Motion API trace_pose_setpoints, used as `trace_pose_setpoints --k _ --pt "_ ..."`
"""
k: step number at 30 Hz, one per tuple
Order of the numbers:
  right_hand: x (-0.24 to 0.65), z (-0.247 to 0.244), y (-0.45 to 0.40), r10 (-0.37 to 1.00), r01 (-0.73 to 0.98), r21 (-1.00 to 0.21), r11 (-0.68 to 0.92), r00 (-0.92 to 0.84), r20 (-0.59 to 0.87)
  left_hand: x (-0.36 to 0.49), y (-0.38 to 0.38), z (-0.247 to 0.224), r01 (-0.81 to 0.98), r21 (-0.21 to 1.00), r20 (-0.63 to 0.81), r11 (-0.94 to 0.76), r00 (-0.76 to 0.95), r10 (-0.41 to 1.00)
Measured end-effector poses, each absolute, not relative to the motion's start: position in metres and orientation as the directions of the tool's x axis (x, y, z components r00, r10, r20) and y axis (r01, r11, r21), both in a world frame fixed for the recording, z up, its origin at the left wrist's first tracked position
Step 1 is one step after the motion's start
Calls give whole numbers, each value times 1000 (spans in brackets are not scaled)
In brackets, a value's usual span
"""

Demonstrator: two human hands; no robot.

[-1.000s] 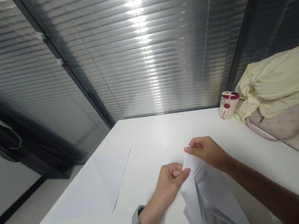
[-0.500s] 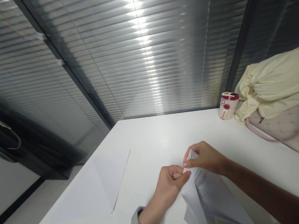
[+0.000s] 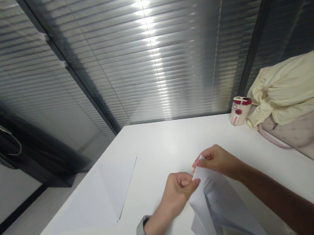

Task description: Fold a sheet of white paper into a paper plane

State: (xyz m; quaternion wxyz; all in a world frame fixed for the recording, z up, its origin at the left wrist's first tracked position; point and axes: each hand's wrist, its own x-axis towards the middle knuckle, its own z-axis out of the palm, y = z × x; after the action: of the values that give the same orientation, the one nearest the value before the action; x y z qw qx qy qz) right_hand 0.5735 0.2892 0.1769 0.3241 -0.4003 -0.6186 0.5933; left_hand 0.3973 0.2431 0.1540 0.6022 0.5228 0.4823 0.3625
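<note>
A folded sheet of white paper (image 3: 224,202) with some printed lines on it is held up above the table, its pointed tip toward the far side. My left hand (image 3: 178,189), with a grey watch (image 3: 146,232) on the wrist, pinches the paper's left edge between thumb and fingers. Just above it, my right hand (image 3: 217,160) is closed on the paper near the tip, thumb on the near face. The lower part of the paper opens into flaps and runs out of the bottom of the view.
White sheets (image 3: 98,196) lie on the left of the white table (image 3: 158,142). At the back right stands a cream and red cup-shaped object (image 3: 240,111), beside a pink bag (image 3: 303,132) with pale yellow cloth (image 3: 294,83) on it. Blinds (image 3: 131,62) rise behind the table.
My right hand has shifted slightly up along the paper's edge toward the tip. My left hand stays nearly in place, still pinching the paper.
</note>
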Motion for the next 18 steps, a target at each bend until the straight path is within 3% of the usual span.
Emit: trace_pose_setpoints --k 10,18 --pt "572 180 291 849 -20 -987 -158 -513 -126 396 243 159 38 983 -182 179 287 940" --pt "568 173 290 895 222 -966 128 -445 16 393 246 158 124 987 -131 98 294 947"
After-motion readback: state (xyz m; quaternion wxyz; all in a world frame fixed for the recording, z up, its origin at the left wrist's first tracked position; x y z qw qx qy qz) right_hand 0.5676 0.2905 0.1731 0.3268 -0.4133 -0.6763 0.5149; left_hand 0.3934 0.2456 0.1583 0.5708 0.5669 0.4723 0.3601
